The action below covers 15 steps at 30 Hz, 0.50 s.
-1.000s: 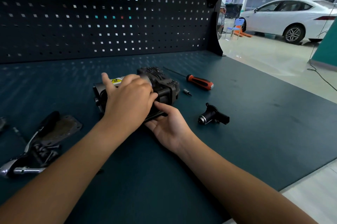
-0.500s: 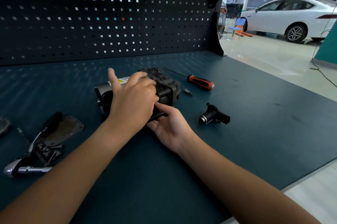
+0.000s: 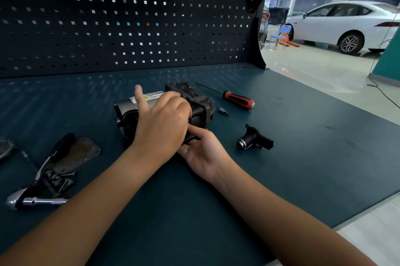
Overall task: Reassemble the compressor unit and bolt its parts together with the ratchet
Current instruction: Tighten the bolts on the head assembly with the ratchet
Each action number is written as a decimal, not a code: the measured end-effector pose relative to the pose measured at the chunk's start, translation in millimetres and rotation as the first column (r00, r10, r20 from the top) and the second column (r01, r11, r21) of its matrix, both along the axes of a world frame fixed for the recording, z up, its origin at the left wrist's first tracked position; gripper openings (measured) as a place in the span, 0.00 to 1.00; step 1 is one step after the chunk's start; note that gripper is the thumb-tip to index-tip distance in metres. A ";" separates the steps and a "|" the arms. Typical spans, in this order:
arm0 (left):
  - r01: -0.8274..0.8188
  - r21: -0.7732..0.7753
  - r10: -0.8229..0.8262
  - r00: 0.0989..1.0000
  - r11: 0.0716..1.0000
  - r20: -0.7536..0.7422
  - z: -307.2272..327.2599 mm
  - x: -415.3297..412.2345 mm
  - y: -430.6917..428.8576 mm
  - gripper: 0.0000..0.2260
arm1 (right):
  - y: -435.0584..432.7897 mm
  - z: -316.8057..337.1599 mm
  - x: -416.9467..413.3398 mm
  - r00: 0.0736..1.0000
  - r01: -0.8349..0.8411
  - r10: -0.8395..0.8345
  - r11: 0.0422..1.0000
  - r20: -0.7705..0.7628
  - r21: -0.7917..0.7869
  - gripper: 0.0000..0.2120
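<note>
The job looks to be in its early fitting stage. The compressor unit [image 3: 200, 103] lies on its side on the bench mat [image 3: 303, 157], and both hands are on it, seemingly seating a part by feel. The ratchet [image 3: 37, 192] lies untouched well to the left of the unit, with a heap of loose bolts [image 3: 61, 180] and a flat cover plate [image 3: 83, 151] beside it, so I'd say the bolting is all to come. A small black fitting [image 3: 253, 142] waits just right of the unit.

The left hand [image 3: 162, 127] lies over the unit's top, fingers curled round it, 1 finger sticking up. The right hand [image 3: 205, 153], palm up, pinches the unit's near lower edge; what it pinches there is hidden.
</note>
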<state>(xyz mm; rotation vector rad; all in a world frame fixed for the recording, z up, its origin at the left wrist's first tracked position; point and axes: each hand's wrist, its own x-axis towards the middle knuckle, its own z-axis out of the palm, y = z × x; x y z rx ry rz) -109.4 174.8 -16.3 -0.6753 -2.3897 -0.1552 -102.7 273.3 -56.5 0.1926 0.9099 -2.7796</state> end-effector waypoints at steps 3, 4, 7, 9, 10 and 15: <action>-0.058 0.093 0.047 0.992 0.994 0.119 2.0 1.5 0.1 0.10 | 0.9 0.9 -0.2 1.000 0.000 0.000 1.000 0.008 -0.005 0.29; -0.086 0.089 0.074 0.988 0.992 0.136 3.3 0.0 -0.2 0.12 | 1.1 1.2 -0.5 1.000 -0.002 0.002 1.000 0.009 -0.002 0.26; -0.142 -0.051 0.148 0.981 0.988 0.123 2.6 -2.5 -2.0 0.12 | 0.4 1.0 0.2 1.000 -0.005 0.005 1.000 0.014 0.005 0.24; -0.154 -0.091 0.163 0.980 0.984 0.110 1.7 -3.0 -1.8 0.10 | -0.1 0.7 0.5 1.000 -0.004 0.004 1.000 0.019 -0.002 0.23; -0.153 -0.085 0.162 0.981 0.985 0.107 2.1 -3.6 -1.5 0.10 | -0.1 0.7 0.5 1.000 -0.004 0.004 1.000 0.021 -0.006 0.23; -0.152 0.026 0.146 0.977 0.988 0.156 2.8 -4.1 -4.5 0.12 | 0.7 0.8 0.1 1.000 -0.003 0.003 1.000 0.010 0.020 0.23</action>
